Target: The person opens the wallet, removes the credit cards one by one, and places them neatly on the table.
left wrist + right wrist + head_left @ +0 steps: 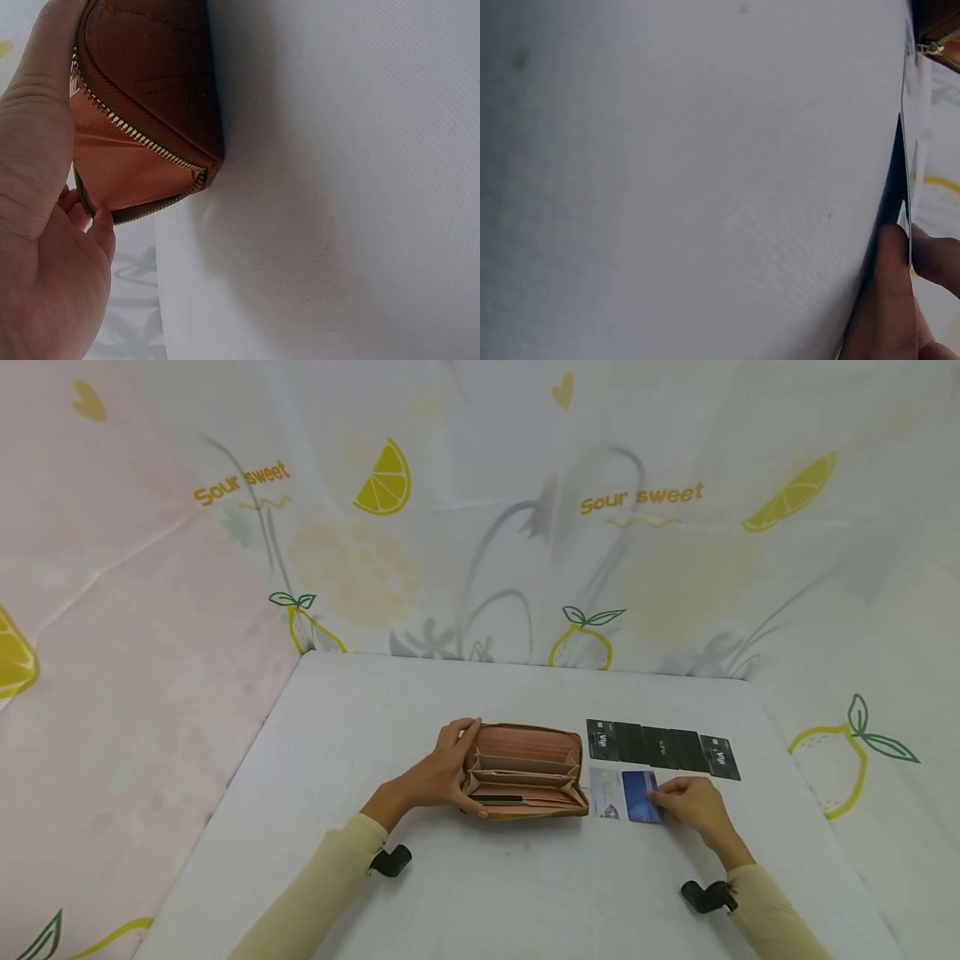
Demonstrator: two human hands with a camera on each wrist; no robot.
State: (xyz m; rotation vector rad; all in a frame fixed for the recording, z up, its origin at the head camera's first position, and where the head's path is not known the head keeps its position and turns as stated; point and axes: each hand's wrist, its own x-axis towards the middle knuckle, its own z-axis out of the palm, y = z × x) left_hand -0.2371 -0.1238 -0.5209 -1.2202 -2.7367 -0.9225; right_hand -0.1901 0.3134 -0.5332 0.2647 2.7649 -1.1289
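A brown zip wallet (528, 747) lies unzipped and spread on the white table, its pleated compartments facing up. My left hand (450, 764) grips its left side, thumb at the near edge and fingers at the far edge. In the left wrist view the wallet's zipper teeth (139, 135) show beside the palm. A black item (497, 798) sits in the wallet's front slot. My right hand (693, 806) pinches a blue card (641, 795) by its right edge, just right of the wallet. A pale card (606, 793) adjoins the blue one on its left.
A row of several black cards (663, 747) lies behind my right hand, some marked "Vip". The white table (480, 893) meets lemon-print cloth (480, 527) at the back and sides. A zipper pull (931, 49) shows at the wallet's corner in the right wrist view.
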